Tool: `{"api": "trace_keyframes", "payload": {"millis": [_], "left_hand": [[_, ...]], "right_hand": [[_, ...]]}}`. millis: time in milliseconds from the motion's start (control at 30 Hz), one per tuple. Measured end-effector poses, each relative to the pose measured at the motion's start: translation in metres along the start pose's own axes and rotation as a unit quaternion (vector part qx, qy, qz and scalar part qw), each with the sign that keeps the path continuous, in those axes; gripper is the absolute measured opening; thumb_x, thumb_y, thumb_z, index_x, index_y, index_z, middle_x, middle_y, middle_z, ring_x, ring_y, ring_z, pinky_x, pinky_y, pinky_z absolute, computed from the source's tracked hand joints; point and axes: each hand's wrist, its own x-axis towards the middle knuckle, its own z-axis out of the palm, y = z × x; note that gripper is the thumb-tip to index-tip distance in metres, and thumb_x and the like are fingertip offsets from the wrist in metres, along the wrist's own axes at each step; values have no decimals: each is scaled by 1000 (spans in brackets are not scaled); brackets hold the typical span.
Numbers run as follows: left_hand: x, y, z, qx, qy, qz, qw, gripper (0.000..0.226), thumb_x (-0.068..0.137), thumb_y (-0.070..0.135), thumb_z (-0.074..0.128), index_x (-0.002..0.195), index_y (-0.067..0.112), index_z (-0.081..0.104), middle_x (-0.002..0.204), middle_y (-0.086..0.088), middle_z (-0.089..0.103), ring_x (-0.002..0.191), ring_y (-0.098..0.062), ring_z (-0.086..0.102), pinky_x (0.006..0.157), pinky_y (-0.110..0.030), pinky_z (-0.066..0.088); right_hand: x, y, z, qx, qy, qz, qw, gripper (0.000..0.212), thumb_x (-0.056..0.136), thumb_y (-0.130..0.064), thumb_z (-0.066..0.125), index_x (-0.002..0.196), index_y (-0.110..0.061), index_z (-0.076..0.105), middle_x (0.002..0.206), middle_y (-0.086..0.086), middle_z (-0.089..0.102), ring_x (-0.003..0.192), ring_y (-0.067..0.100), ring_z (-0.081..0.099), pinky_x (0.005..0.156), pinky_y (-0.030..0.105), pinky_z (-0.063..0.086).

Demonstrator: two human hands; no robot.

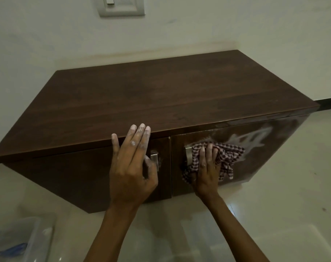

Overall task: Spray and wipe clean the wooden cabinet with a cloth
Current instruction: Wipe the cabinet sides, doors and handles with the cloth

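Note:
A dark wooden cabinet (142, 95) stands against the wall, with two doors that have metal handles. My left hand (131, 165) lies flat with straight fingers on the left door, its fingertips reaching the top's front edge, and it partly covers the left handle (155, 157). My right hand (206, 167) presses a crumpled checked cloth (229, 157) against the right door, just beside the right handle (189, 154). White smears of spray (251, 138) show on the right door beyond the cloth.
A pale glossy floor (293, 176) surrounds the cabinet. A clear plastic container (28, 241) with something blue in it sits at the lower left. A wall socket plate (121, 6) is above the cabinet.

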Motion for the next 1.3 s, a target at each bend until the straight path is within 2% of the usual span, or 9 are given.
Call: {"api": "trace_keyframes", "payload": {"millis": [367,667,833,900,1033,1100,1167,1233,1300], "left_hand": [[6,14,9,-19,-31,2,999,51,79,7,41,128,-2,46,134,-9,43,131,-21,34,118,-29,8],[13,30,15,-40,-44,19,998,51,79,7,40,129,-3,44,135,-8,41,131,-21,33,116,-29,11],[13,31,17,-37,-35,18,999,51,78,6,41,128,-3,44,134,-9,41,130,-22,34,116,-29,12],[13,32,18,-39,-32,15,999,51,78,6,41,128,-4,44,134,-9,41,130,-21,34,116,-29,12],[12,32,18,-37,-32,9,999,50,78,5,40,127,-4,47,133,-10,43,129,-22,36,116,-27,12],[12,33,17,-36,-34,8,999,50,78,6,40,126,-5,47,132,-10,43,128,-21,36,116,-27,12],[12,34,17,-37,-34,8,999,50,78,6,40,126,-5,47,132,-10,43,128,-21,36,116,-27,13],[12,33,17,-37,-34,10,999,50,78,7,39,127,-5,46,132,-10,43,128,-21,36,116,-27,12],[13,34,17,-37,-33,12,999,50,78,8,39,127,-5,45,132,-10,43,128,-21,36,116,-26,12]], "right_hand": [[42,6,-16,-80,39,-149,985,57,99,-37,15,148,-14,-3,157,0,-11,145,15,-7,117,35,-5],[28,11,-16,-80,-10,-127,989,55,99,-37,9,148,-17,-1,157,-3,-9,145,13,-6,117,32,-6],[62,42,-45,-84,-27,-266,960,55,96,-28,27,148,-21,12,154,-4,16,142,7,14,105,32,26],[68,61,-57,-88,-7,-226,970,53,96,-28,26,147,-25,12,154,-9,14,141,4,13,109,31,23],[66,59,-61,15,66,7,998,57,93,-23,26,147,-26,9,154,-21,-8,143,3,-4,117,26,1],[66,36,-56,47,65,38,996,54,94,-26,24,146,-22,10,154,-21,-9,143,2,-5,117,27,0],[71,12,-48,8,22,-52,998,55,96,-35,18,148,-26,3,156,-13,2,143,5,-4,116,31,3],[77,0,-45,-50,-26,-185,981,60,91,-29,29,147,-24,10,151,-5,20,144,6,2,112,33,11],[86,8,-50,-78,-46,-248,965,67,83,-25,40,146,-24,17,149,-6,26,143,6,8,108,34,18]]}}
